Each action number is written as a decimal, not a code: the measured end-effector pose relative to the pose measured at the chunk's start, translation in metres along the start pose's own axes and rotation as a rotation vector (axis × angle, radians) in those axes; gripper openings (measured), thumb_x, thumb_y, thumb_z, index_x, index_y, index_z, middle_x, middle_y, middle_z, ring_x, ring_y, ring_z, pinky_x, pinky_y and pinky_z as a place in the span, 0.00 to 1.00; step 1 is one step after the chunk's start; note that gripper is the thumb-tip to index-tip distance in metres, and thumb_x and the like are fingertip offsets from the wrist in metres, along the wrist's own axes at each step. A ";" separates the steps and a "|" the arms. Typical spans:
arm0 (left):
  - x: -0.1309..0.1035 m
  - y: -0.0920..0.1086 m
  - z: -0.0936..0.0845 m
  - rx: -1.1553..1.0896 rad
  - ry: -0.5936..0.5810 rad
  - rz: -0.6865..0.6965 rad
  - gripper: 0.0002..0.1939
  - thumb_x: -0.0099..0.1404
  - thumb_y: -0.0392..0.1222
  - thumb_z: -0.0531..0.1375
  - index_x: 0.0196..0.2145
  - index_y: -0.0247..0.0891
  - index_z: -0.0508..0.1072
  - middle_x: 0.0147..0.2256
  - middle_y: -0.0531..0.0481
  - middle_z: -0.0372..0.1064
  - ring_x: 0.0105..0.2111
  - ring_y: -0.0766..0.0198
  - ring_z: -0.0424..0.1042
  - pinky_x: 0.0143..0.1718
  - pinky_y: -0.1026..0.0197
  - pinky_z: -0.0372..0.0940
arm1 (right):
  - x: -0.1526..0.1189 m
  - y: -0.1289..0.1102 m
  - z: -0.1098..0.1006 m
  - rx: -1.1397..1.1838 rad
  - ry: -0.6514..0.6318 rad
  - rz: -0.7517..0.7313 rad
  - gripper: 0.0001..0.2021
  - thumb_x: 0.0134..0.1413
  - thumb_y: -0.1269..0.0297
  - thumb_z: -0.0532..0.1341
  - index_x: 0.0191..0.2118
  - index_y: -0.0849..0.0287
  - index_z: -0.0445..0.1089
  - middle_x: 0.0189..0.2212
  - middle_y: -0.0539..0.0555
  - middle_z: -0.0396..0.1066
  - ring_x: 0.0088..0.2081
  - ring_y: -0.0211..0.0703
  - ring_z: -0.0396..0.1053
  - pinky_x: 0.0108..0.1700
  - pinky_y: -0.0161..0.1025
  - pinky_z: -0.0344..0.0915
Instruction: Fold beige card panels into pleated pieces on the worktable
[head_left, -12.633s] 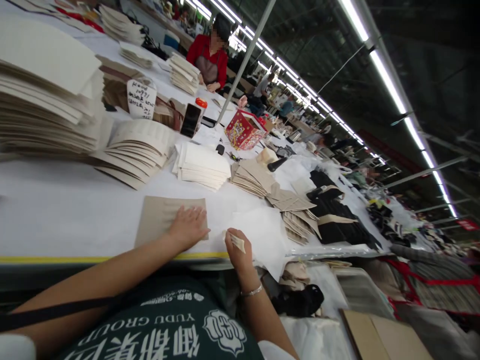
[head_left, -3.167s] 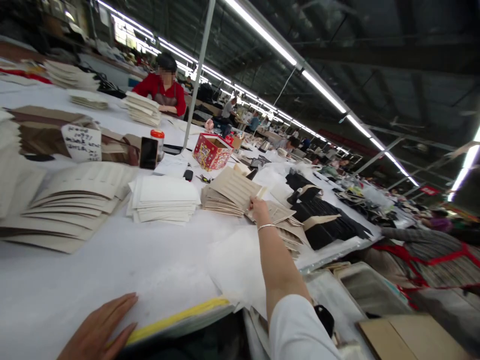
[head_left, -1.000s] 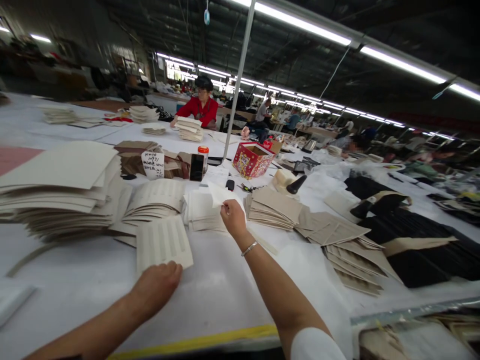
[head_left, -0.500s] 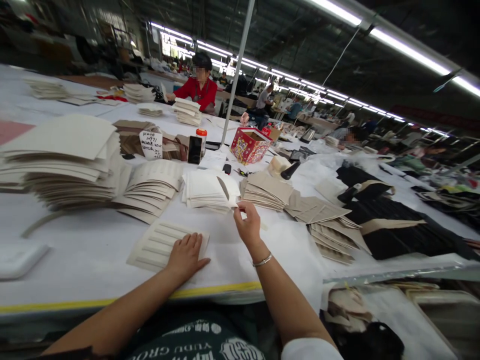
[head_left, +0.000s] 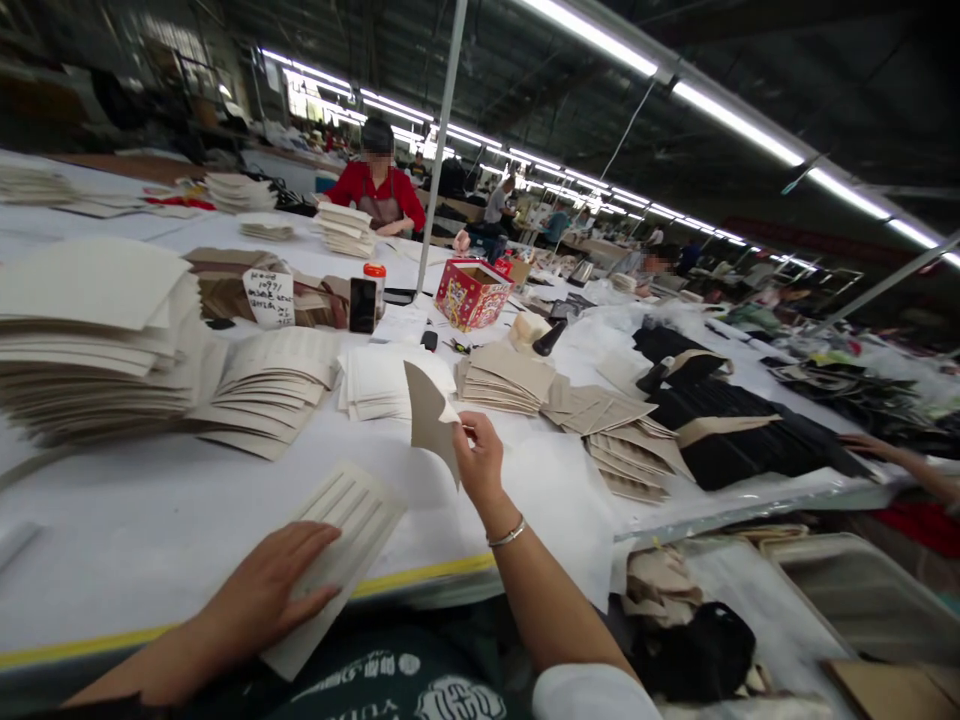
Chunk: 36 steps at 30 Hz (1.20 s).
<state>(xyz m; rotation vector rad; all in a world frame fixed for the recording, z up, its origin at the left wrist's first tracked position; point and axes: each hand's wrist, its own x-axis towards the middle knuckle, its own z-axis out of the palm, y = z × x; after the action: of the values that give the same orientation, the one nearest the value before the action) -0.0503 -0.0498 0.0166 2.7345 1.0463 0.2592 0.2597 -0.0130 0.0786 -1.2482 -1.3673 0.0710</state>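
My right hand (head_left: 480, 455) pinches the edge of a thin beige-grey panel (head_left: 431, 415) with a curved side, held up above the table. A white bit shows at its fingertips. My left hand (head_left: 274, 580) lies with fingers stretched and thumb apart on a pale panel (head_left: 360, 515) marked with raised stripes. That panel is tilted across the yellow-taped table edge, its near end sticking out over my lap. Just behind the lifted panel sits a stack of white panels (head_left: 375, 380).
Striped panels (head_left: 270, 380) and a tall cream stack (head_left: 82, 290) stand left. Beige panels (head_left: 506, 375) and black fabric (head_left: 735, 430) lie right. Behind are a phone (head_left: 362, 305), a red box (head_left: 472, 295) and a pole (head_left: 442, 140). A person in red (head_left: 375, 190) works across the table.
My right hand has lifted the curved panel off the white stack. My left hand has drawn the striped panel toward me, over the table edge. The view has shifted right.
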 end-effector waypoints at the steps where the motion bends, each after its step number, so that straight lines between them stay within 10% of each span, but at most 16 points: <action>1: 0.006 -0.002 0.008 0.038 0.013 -0.001 0.30 0.58 0.56 0.56 0.55 0.40 0.66 0.54 0.43 0.66 0.52 0.51 0.65 0.55 0.52 0.57 | -0.003 -0.003 0.002 -0.003 -0.020 -0.008 0.05 0.57 0.68 0.54 0.34 0.58 0.67 0.31 0.52 0.68 0.34 0.37 0.66 0.35 0.35 0.66; 7: 0.036 -0.016 0.009 0.004 -0.169 0.134 0.29 0.60 0.50 0.54 0.59 0.46 0.61 0.59 0.46 0.58 0.60 0.49 0.55 0.60 0.40 0.43 | -0.023 -0.026 0.009 -0.086 -0.246 -0.101 0.06 0.57 0.67 0.53 0.34 0.57 0.67 0.30 0.53 0.69 0.35 0.40 0.67 0.39 0.38 0.65; 13: 0.058 0.034 -0.046 -0.614 0.126 -0.254 0.24 0.59 0.55 0.54 0.48 0.37 0.70 0.43 0.45 0.74 0.42 0.57 0.73 0.45 0.57 0.67 | -0.051 -0.046 0.024 -0.076 -0.402 -0.084 0.08 0.58 0.67 0.52 0.33 0.58 0.67 0.30 0.53 0.70 0.34 0.39 0.67 0.39 0.36 0.64; 20: 0.056 0.058 -0.044 -0.922 0.347 -0.535 0.16 0.56 0.52 0.58 0.33 0.37 0.74 0.29 0.51 0.75 0.30 0.61 0.74 0.35 0.62 0.69 | -0.065 -0.062 0.031 -0.020 -0.563 -0.090 0.06 0.55 0.68 0.54 0.34 0.59 0.67 0.30 0.54 0.69 0.32 0.39 0.67 0.37 0.36 0.65; 36: 0.046 0.055 -0.054 -0.568 0.158 -0.352 0.17 0.63 0.49 0.48 0.27 0.39 0.71 0.27 0.52 0.73 0.29 0.64 0.70 0.31 0.65 0.62 | -0.057 -0.075 0.037 -0.295 -0.836 -0.158 0.09 0.61 0.67 0.54 0.35 0.59 0.71 0.31 0.53 0.70 0.36 0.38 0.67 0.39 0.33 0.62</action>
<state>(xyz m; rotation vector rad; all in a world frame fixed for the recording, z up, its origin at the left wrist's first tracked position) 0.0059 -0.0524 0.0864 2.0179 1.2398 0.6123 0.1701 -0.0602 0.0813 -1.4128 -2.2566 0.3177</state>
